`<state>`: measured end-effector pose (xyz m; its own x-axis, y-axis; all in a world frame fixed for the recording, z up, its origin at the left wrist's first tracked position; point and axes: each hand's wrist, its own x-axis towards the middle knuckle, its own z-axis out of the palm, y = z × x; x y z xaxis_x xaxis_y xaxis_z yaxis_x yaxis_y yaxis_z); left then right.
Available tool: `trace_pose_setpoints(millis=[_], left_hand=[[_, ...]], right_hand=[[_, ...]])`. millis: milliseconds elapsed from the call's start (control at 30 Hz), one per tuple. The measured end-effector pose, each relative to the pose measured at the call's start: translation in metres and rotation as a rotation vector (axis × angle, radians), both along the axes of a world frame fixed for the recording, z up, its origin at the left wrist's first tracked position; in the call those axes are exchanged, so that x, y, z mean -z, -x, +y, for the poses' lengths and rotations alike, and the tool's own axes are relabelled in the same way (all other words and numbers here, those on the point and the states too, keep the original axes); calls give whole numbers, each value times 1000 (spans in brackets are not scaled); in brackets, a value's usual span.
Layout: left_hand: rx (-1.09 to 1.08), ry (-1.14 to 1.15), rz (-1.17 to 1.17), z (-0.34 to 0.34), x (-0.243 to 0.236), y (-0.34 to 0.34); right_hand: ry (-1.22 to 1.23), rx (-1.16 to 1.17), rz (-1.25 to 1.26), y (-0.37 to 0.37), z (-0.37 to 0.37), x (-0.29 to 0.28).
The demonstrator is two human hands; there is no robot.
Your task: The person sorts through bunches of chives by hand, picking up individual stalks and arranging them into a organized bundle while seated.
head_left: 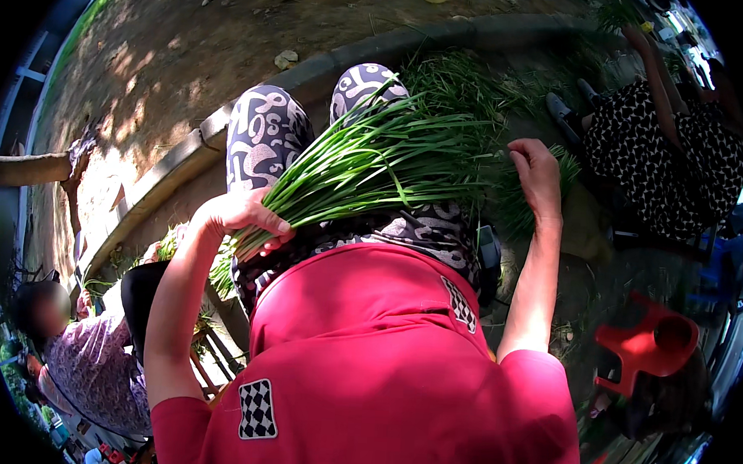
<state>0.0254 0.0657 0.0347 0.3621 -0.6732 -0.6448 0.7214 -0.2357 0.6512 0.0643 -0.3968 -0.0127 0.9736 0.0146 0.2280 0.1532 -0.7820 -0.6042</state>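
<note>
A thick bunch of long, thin green chives (384, 161) lies across my lap, its leaf tips fanned out to the right. My left hand (250, 217) is closed round the pale stem end, thumb on top. Off to the right of the leaf tips, my right hand (536, 173) is raised, with its fingers curled in toward the thumb. Whatever may be between those fingers is too small or hidden to make out. Under the bunch are my patterned trousers (263, 134).
More loose green leaves (463, 86) lie on the ground beyond my knees, and another pile (516, 198) is beside my right hand. A curved concrete kerb (164, 175) runs ahead. One person (100, 361) is at left, another (653, 154) at right. A red plastic stool (647, 339) stands right.
</note>
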Motion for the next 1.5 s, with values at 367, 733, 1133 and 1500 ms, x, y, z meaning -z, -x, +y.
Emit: trace_pose_setpoints(millis=[367, 733, 1133, 1500], left_hand=[[-72, -55, 24, -2, -4, 5], [-60, -45, 18, -3, -2, 5], [-39, -49, 23, 0, 4, 3], [3, -13, 25, 2, 5, 2]], right_hand=[[-197, -237, 349, 6, -27, 30], [-1022, -11, 425, 5, -30, 51], [-967, 272, 59, 3, -23, 16], [-282, -694, 41, 38, 135, -33]])
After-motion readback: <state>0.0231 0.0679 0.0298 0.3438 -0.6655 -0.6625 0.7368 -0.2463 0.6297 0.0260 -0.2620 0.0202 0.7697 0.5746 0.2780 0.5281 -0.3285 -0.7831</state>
